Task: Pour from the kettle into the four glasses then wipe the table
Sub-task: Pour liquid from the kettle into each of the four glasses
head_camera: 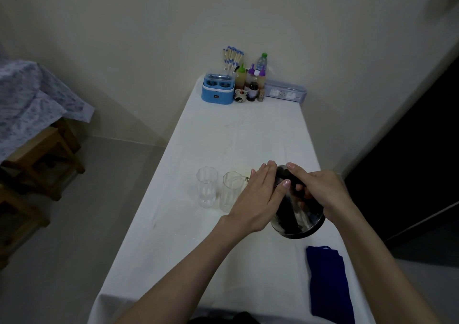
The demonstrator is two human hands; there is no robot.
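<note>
Pouring, I judge | two glasses point(207, 187) visible at 9 o'clock of kettle, fill unclear | left hand point(258, 199) flat, fingers together, on kettle point(298, 214) | right hand point(315, 189) gripping handle | cloth point(327, 284) at 5 o'clock, wiping left.

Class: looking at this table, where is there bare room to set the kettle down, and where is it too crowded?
Free: the cloth between the far bottles and the glasses, and the near-left stretch under the left hand. Crowded: the far end, and the right side around the kettle, right hand and blue cloth.
</note>
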